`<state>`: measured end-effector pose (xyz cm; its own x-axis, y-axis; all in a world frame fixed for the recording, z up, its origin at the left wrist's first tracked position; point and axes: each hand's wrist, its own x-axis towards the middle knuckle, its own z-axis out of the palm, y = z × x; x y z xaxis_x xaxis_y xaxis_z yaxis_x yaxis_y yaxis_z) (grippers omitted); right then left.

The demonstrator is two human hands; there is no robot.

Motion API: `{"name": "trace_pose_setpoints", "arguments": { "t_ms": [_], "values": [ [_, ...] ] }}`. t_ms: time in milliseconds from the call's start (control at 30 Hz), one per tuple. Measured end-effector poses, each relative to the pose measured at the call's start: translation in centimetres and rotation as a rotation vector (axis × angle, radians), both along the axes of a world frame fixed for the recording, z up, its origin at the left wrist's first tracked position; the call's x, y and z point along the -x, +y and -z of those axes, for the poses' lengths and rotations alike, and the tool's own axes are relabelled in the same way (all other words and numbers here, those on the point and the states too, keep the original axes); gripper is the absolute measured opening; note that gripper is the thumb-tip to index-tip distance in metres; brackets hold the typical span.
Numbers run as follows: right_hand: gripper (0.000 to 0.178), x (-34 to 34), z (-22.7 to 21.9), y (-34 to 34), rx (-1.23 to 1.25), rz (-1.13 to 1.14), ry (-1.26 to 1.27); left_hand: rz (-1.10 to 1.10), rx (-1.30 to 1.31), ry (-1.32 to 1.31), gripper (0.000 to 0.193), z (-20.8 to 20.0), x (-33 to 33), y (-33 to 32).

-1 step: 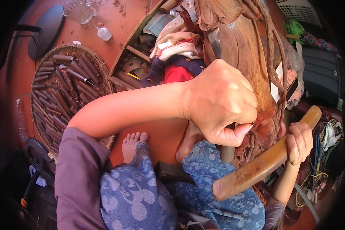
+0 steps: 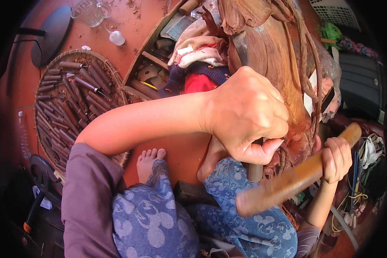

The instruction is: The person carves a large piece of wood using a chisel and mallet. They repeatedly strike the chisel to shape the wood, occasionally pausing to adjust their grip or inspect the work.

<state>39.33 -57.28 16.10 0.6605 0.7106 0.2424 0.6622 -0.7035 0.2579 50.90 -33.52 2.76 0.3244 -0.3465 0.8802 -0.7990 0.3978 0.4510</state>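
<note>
My left hand (image 2: 247, 114) is closed in a fist around a chisel (image 2: 254, 173). The butt of its dark handle sticks out below the fist, and its flat grey blade shows beyond the knuckles, against the carved wood (image 2: 266, 64). The cutting tip is hard to make out. At the right, my right hand (image 2: 336, 160) grips a thick wooden mallet (image 2: 284, 185), shaped like a plain club. Its blurred near end hangs over my right knee, apart from the chisel butt.
A round woven basket (image 2: 124, 101) full of dark-handled carving tools (image 2: 90, 84) stands at the left. Cloths (image 2: 198, 53) lie in a wooden tray (image 2: 135, 64) beside the carving. A white bottle (image 2: 117, 38) and a glass mug (image 2: 90, 15) are on the red floor. Cords and tools crowd the far right.
The mallet's near end has swung slightly up and left, toward the chisel butt. My right hand has shifted a little; my left hand and the chisel look unmoved.
</note>
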Motion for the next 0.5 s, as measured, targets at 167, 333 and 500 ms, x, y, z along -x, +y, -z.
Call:
{"name": "trace_pose_setpoints", "arguments": {
  "t_ms": [167,333,500],
  "values": [
    [0.032,-0.07,0.30,-0.55,-0.011,-0.014,0.043,-0.010,0.010,0.010,0.021,-0.12,-0.05,-0.07],
    [0.030,0.21,0.41,-0.05,0.032,0.020,0.071,-0.032,0.042,0.016,0.020,0.30,0.46,-0.52],
    [0.033,-0.09,0.49,0.14,0.009,-0.008,0.034,0.016,0.019,0.030,0.020,-0.17,-0.08,0.04]
  ]
}}
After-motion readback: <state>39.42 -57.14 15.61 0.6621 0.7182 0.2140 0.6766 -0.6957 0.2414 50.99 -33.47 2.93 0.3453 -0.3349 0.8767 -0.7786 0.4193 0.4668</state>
